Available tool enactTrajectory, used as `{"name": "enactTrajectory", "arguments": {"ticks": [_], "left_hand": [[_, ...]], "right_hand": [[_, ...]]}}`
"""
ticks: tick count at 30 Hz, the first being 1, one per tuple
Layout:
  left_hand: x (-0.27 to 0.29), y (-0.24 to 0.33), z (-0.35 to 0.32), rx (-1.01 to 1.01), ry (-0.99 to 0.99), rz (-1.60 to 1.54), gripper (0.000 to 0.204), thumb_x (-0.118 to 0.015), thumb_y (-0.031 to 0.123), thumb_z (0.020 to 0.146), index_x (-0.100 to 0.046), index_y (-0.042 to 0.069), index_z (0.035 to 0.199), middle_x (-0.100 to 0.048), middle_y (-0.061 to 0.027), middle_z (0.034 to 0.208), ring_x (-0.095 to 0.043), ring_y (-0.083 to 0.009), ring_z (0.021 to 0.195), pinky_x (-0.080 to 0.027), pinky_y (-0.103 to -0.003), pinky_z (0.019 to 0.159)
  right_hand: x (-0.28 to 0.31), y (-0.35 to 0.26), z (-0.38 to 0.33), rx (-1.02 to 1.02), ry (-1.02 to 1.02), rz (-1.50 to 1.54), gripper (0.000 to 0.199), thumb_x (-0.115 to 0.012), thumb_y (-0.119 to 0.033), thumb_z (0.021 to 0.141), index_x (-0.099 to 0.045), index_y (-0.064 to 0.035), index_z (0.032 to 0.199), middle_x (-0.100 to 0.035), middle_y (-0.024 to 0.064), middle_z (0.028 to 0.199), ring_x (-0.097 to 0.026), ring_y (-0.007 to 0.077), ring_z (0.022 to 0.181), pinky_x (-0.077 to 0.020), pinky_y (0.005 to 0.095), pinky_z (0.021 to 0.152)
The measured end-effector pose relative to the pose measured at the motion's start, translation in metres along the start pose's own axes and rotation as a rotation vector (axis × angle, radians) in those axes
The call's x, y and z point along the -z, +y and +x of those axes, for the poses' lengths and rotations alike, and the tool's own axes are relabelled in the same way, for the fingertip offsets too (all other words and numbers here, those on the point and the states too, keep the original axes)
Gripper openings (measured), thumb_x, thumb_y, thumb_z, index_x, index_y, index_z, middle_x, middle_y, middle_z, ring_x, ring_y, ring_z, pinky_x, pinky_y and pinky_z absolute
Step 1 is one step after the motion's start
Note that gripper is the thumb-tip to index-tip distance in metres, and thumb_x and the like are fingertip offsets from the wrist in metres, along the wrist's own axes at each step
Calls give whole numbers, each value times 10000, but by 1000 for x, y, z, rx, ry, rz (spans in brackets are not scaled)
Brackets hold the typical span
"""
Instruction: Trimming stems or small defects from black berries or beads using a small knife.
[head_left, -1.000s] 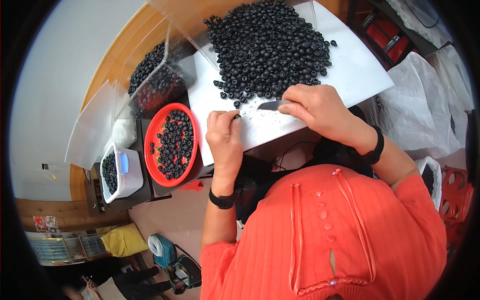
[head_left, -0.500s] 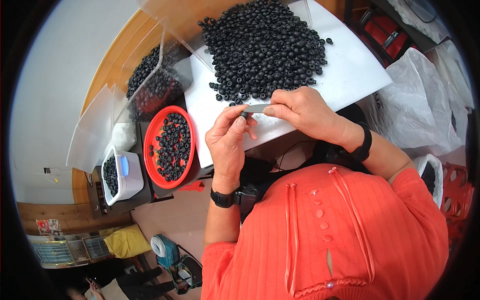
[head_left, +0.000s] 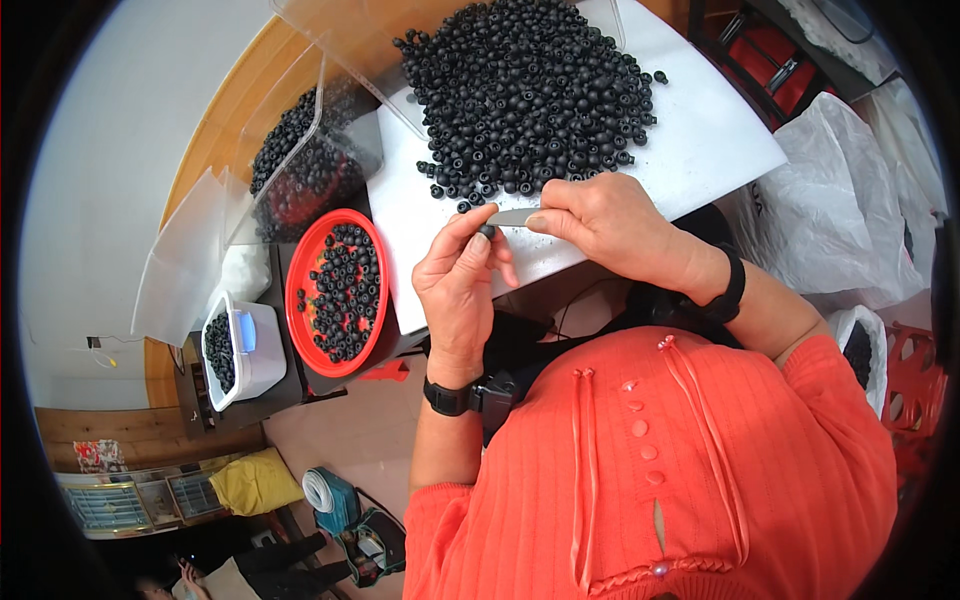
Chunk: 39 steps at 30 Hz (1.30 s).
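My left hand (head_left: 462,282) pinches one small black round piece (head_left: 487,231) between thumb and fingertips, held just above the near edge of a white board (head_left: 700,150). My right hand (head_left: 600,225) grips a small metal blade (head_left: 512,217) whose tip touches that piece. A large heap of the same black round pieces (head_left: 530,90) lies on the board beyond both hands. Both wrists wear black bands.
A red bowl (head_left: 300,290) holding several black pieces stands left of the board. A white tub (head_left: 262,350) with more sits further left, and a clear plastic bin (head_left: 300,160) of pieces behind it. White plastic bags (head_left: 850,210) lie at the right.
My left hand lifted a black piece off the board and brought it toward me. My right hand moved the blade from the board to meet that piece.
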<state>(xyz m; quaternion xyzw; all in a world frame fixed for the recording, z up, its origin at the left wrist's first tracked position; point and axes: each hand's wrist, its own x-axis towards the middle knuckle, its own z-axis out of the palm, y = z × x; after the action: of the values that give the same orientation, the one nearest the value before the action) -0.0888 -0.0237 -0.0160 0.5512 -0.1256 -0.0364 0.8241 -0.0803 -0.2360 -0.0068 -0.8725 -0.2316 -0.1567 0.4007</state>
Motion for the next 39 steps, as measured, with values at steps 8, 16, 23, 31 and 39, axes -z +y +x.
{"name": "enactTrajectory", "arguments": {"ticks": [8,16,23,31,39], "left_hand": [[3,-5,0,13,-4,-23,318,-567,35,996,-601,-91,1286,-668,-177,961,-634,-213,728,-548,-309,605],[2,-6,0,15,1,-15,308,-562,35,999,-608,-82,1280,-659,-180,938,-628,-216,711,-538,-309,599],[-1,-6,-1,-32,19,26,298,-567,34,996,-616,-90,1263,-651,-168,932,-623,-212,715,-532,-301,585],[-1,-3,-2,-5,33,34,299,-577,29,981,-618,-94,1251,-652,-158,938,-627,-206,705,-524,-291,567],[1,-1,-3,41,29,-12,290,-577,32,974,-621,-88,1235,-660,-161,915,-626,-208,658,-511,-281,532]], "right_hand": [[1,1,1,22,2,9,322,-645,-330,955,-622,-63,777,-584,157,626,-612,360,583,-444,442,531],[0,0,1,6,-11,10,324,-648,-327,955,-618,-62,770,-585,156,626,-614,357,584,-444,438,530],[0,1,1,34,-13,-14,325,-639,-328,964,-617,-64,776,-590,151,631,-615,353,585,-442,434,526],[-1,5,2,70,-42,-41,322,-632,-337,970,-627,-70,791,-591,143,621,-607,349,573,-444,429,520],[1,2,3,36,-88,-31,343,-632,-352,949,-635,-59,771,-603,149,587,-628,359,583,-471,460,548]]}}
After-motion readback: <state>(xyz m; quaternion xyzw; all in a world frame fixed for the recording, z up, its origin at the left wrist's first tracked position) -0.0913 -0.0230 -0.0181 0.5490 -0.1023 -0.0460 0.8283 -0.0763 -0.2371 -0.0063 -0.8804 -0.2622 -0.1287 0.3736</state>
